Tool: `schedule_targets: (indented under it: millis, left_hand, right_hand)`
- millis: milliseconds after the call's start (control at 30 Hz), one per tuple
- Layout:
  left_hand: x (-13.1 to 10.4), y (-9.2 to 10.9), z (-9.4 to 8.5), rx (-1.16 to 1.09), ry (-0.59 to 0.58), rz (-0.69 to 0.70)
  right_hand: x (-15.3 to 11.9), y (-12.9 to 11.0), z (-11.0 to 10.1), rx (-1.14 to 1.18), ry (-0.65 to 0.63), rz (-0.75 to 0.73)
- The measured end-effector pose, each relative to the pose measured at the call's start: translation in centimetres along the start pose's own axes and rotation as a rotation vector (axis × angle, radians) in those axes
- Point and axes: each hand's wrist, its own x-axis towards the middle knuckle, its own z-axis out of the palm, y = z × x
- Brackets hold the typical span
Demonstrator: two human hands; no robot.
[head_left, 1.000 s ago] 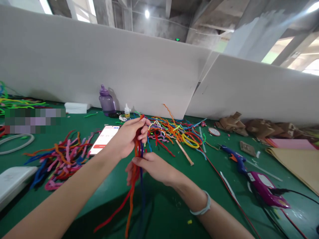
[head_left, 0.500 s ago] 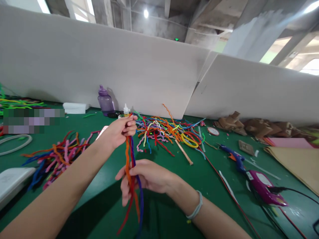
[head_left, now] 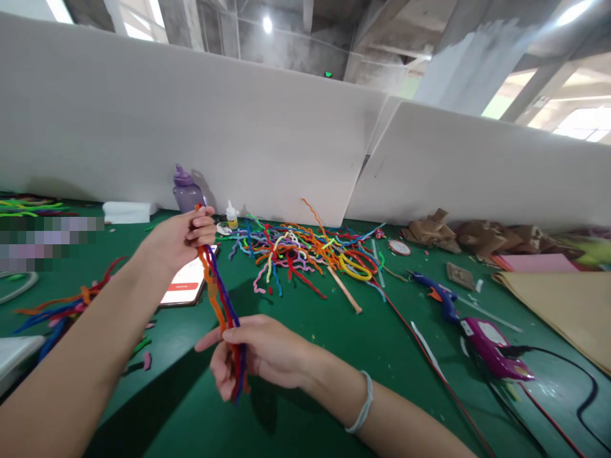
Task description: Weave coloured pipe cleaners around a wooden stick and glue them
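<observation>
Orange, red and blue pipe cleaners [head_left: 219, 299] hang in a loose bundle between my two hands. My left hand [head_left: 184, 235] is closed around their upper ends, in front of the purple bottle [head_left: 188, 191]. Lower down, my right hand [head_left: 255, 350] grips the same strands between thumb and fingers, and their lower ends stick out just below it. A phone [head_left: 191, 283] with a lit screen lies on the green table behind the bundle. Beyond my hands spreads a tangled heap of many-coloured pipe cleaners [head_left: 291, 251].
A blue and magenta glue gun [head_left: 491, 350] with its cord lies at the right. Near it are a wooden stick [head_left: 344, 289] and brown paper [head_left: 558, 312]. More pipe cleaners [head_left: 71, 305] lie at the left, partly behind my left arm. A glue bottle [head_left: 231, 215] stands at the back.
My left hand has moved left with the upper ends, so the bundle now slants. The right hand has shifted slightly left and sits nearer the strands' lower ends. The view has turned a little.
</observation>
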Motion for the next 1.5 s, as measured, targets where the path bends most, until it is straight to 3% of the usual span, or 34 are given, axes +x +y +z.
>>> schedule_targets:
  millis: [200, 367, 600, 800, 1000, 1100, 1133, 1167, 1200, 1267, 1300, 1400, 1433, 1500]
  left_hand:
    - [0.2, 1.2, -1.0, -0.026, 0.025, 0.022]
    - [-0.1, 2.0, -1.3, -0.055, 0.043, 0.049]
    - [-0.1, 1.4, -1.0, -0.104, 0.059, 0.046]
    - [0.4, 0.0, -1.2, -0.096, 0.132, 0.062]
    - [0.6, -0.5, -1.2, -0.069, 0.144, 0.099]
    - [0.5, -1.1, -0.5, -0.029, 0.101, 0.106]
    - [0.4, -1.6, -0.1, -0.005, 0.071, 0.086]
    - [0.3, -2.1, 0.4, 0.025, 0.034, 0.056]
    - [0.1, -2.7, 0.9, 0.06, -0.006, 0.015]
    - [-0.5, -4.3, 2.1, 0.144, -0.088, -0.07]
    - [-1.0, -5.1, 2.8, 0.189, -0.134, -0.12]
    - [-2.7, -7.2, 4.5, 0.312, -0.275, -0.245]
    - [-3.3, -7.6, 5.0, 0.405, -0.376, -0.25]
    - [-4.2, -8.1, 5.8, 0.494, -0.477, -0.219]
  right_hand:
    - [0.2, 0.6, 0.0, -0.065, -0.119, 0.008]
    - [0.2, 0.6, 0.1, -0.076, -0.126, 0.045]
    - [-0.5, 0.3, 1.3, -0.071, -0.205, -0.044]
    - [-0.2, 2.3, 3.3, -0.022, 0.027, -0.146]
    - [0.4, 3.5, 4.0, -0.112, 0.247, -0.08]
    - [-0.3, 2.0, 3.5, -0.567, 0.16, 0.038]
    - [-0.8, 1.1, 3.1, -0.813, 0.127, 0.033]
    - [-1.4, 0.0, 2.7, -0.915, 0.127, 0.01]
    - [-2.2, -1.2, 2.2, -0.998, 0.141, -0.006]
    - [-3.8, -3.8, 0.9, -1.399, 0.181, -0.009]
    - [-4.6, -5.1, 0.2, -1.511, 0.252, -0.037]
    - [-6.5, -8.5, -1.5, -1.582, 0.631, -0.253]
    - [-7.0, -9.3, -1.9, -1.528, 0.659, -0.306]
    - [-7.8, -10.4, -2.3, -1.371, 0.593, -0.343]
